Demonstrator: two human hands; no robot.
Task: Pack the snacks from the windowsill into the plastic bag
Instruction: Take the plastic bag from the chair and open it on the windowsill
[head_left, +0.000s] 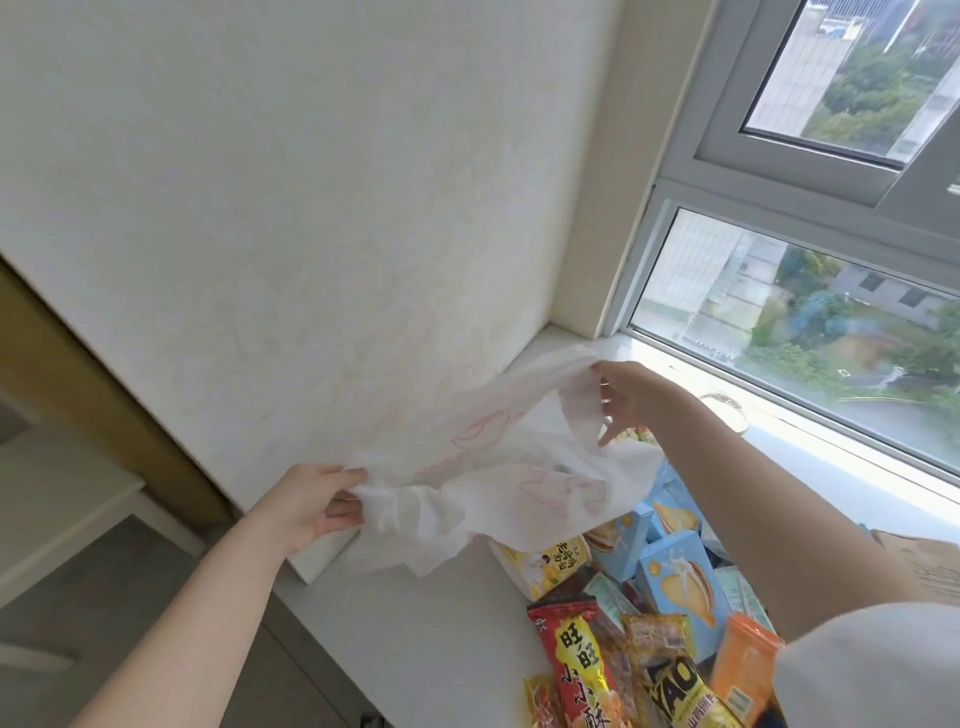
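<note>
Hands hold the white plastic bag (498, 467) stretched between them above the windowsill (431, 623): left hand (311, 506) pinches one edge, right hand (626, 397) grips a handle. Snacks (649, 613) lie piled below the right forearm.

On the windowsill (415, 639), near its front edge, a red snack packet (576, 670) carries large yellow characters reading 旺旺 at the top, followed below by 小小酥. Just beside it toward the right, a yellow and black packet (680, 686) shows bold letters reading "YAO"; the smaller print under them is too blurred to read. Farther back, a yellow pouch (545, 564) bears Chinese characters that cannot be read with certainty. The light blue boxes (680, 577) show pictures of a sandwich biscuit, with no legible wording.
</note>
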